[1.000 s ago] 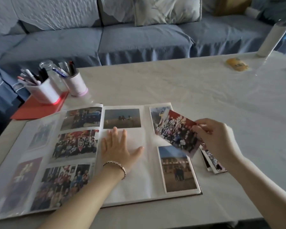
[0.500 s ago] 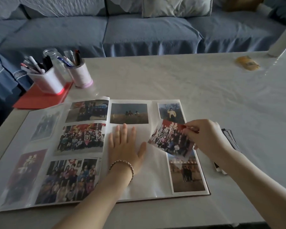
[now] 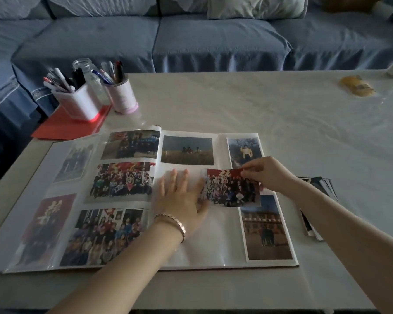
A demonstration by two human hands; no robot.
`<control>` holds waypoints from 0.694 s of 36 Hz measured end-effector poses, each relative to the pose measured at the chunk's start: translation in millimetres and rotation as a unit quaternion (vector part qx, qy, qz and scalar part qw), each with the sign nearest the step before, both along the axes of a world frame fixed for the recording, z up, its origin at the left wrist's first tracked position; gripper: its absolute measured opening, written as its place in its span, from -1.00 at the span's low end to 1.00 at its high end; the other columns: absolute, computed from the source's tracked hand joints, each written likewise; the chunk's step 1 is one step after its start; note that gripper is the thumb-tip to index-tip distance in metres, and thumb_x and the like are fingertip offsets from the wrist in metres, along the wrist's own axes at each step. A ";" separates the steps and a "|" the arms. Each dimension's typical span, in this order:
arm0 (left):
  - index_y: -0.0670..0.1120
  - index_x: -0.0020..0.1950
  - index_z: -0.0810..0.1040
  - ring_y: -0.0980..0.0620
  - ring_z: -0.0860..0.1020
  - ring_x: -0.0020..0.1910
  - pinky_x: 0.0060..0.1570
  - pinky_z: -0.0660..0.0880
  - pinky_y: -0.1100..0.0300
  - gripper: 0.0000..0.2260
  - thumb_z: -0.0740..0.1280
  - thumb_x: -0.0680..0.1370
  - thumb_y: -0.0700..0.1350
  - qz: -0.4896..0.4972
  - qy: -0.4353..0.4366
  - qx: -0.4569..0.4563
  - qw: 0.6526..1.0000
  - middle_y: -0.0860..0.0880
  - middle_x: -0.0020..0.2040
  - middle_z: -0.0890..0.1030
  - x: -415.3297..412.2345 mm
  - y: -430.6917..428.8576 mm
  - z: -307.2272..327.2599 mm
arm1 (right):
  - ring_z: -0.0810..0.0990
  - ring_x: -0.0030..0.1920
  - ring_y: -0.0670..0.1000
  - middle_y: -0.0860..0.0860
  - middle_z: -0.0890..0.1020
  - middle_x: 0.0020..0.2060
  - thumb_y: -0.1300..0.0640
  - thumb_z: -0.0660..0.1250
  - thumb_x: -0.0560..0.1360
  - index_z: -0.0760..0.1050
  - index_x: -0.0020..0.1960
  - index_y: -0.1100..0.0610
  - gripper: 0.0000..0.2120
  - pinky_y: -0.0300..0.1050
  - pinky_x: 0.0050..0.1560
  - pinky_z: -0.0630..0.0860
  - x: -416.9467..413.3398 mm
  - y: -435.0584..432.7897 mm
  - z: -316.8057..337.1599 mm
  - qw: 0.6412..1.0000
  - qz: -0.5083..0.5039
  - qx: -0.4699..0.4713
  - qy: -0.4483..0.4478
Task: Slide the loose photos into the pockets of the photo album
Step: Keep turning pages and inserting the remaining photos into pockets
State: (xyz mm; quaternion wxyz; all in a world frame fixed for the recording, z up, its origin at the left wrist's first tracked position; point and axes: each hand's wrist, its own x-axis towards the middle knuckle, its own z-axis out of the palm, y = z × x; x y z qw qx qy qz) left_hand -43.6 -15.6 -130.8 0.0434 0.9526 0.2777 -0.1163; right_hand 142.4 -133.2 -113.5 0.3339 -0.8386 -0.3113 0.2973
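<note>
Head view: left hand [image 3: 179,200] lies flat, fingers spread, on the glossy album [image 3: 213,241] page; right hand [image 3: 266,175] pinches a rectangular group photo [image 3: 229,189] by its top corner.

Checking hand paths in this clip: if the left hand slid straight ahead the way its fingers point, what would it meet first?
Likely the field photo in the top pocket on the right page of the album; the left hand lies flat just below it, fingers aimed at it.
</note>
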 end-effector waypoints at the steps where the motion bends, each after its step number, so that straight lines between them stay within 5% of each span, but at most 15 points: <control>1: 0.22 0.50 -0.11 -0.11 -0.21 0.51 0.43 -0.27 -0.17 -0.48 -0.12 0.57 0.28 -0.012 0.008 0.010 1.000 -0.02 0.55 -0.16 -3.3 1.6 5.0 | 0.54 -0.34 -0.09 0.06 0.60 -0.16 0.19 0.32 0.52 0.56 0.16 0.23 -0.76 -0.40 -0.53 0.40 -1.9 4.0 -0.3 1.000 0.004 0.004 -0.004; 5: 0.16 0.51 0.01 -0.07 -0.28 0.50 0.40 -0.37 -0.15 -0.45 -0.02 0.55 0.29 -0.004 0.020 0.019 1.000 0.03 0.55 -0.11 -22.6 10.9 18.3 | 0.52 -0.26 -0.11 0.07 0.61 -0.05 0.15 0.32 0.52 0.57 0.16 0.17 -0.76 -0.42 -0.42 0.40 -9.3 16.0 -5.1 0.999 0.020 0.009 -0.034; 9: 0.11 0.51 0.05 0.03 -0.29 0.50 0.41 -0.34 0.00 -0.39 0.07 0.53 0.31 0.032 -0.026 -0.015 0.999 0.10 0.55 -0.10 -41.2 21.1 18.6 | 0.54 -0.04 0.01 0.06 0.60 0.03 0.10 0.32 0.52 0.46 0.29 0.09 -0.66 -0.17 -0.10 0.51 -18.9 20.1 -9.1 0.998 -0.016 0.038 -0.055; 12: 0.10 0.51 0.03 0.03 -0.29 0.50 0.43 -0.30 -0.02 -0.32 0.13 0.48 0.34 0.065 -0.059 -0.025 0.996 0.13 0.54 -0.06 -46.4 22.8 17.2 | 0.58 -0.05 0.04 0.04 0.60 -0.05 0.11 0.35 0.51 0.35 0.36 0.13 -0.55 -0.15 -0.14 0.48 -26.3 16.6 -12.0 0.994 -0.084 0.065 -0.042; 15: 0.10 0.52 -0.03 0.04 -0.29 0.49 0.44 -0.30 -0.02 -0.26 0.13 0.46 0.37 0.078 -0.069 -0.026 0.994 0.14 0.54 -0.08 -47.5 22.7 15.4 | 0.61 -0.09 0.08 0.12 0.62 0.01 0.20 0.35 0.50 0.47 0.26 0.22 -0.66 -0.06 -0.08 0.57 -30.2 6.6 -14.2 0.987 -0.150 0.051 -0.017; 19: 0.08 0.52 -0.03 0.04 -0.29 0.50 0.45 -0.28 -0.02 -0.24 0.15 0.44 0.37 0.079 -0.081 -0.028 0.993 0.14 0.54 -0.07 -47.6 23.7 14.2 | 0.61 -0.28 -0.04 0.07 0.64 -0.16 0.27 0.34 0.49 0.57 0.14 0.25 -0.76 -0.31 -0.33 0.56 -39.4 -5.5 -18.0 0.985 -0.161 0.054 0.000; 25: 0.08 0.53 -0.05 0.05 -0.29 0.49 0.44 -0.31 0.00 -0.21 0.17 0.43 0.38 0.080 -0.092 -0.033 0.992 0.14 0.54 -0.06 -47.7 24.1 14.1 | 0.59 -0.31 -0.06 0.07 0.65 -0.17 0.30 0.36 0.47 0.61 0.07 0.26 -0.82 -0.31 -0.26 0.54 -49.3 6.4 -17.1 0.981 -0.175 0.080 0.038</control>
